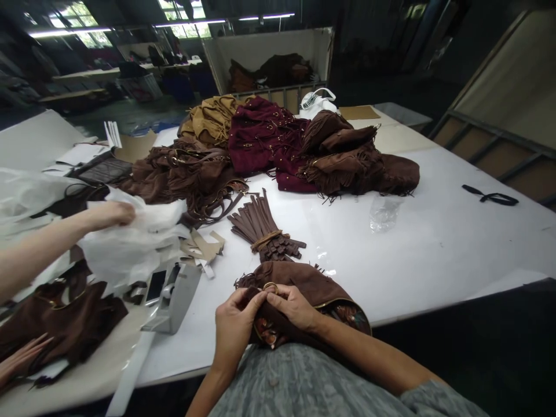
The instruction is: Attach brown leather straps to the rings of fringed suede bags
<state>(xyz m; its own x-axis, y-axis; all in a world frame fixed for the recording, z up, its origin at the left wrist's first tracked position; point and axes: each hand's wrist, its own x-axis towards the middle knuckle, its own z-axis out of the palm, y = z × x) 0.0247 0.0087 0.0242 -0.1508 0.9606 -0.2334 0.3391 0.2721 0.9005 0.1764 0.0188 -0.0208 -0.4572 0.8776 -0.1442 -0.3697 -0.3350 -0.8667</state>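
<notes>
Brown bag in left hand and right hand at broad table edge

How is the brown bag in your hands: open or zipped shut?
The bag is open: its gold zip is parted, and patterned lining shows inside.
</notes>
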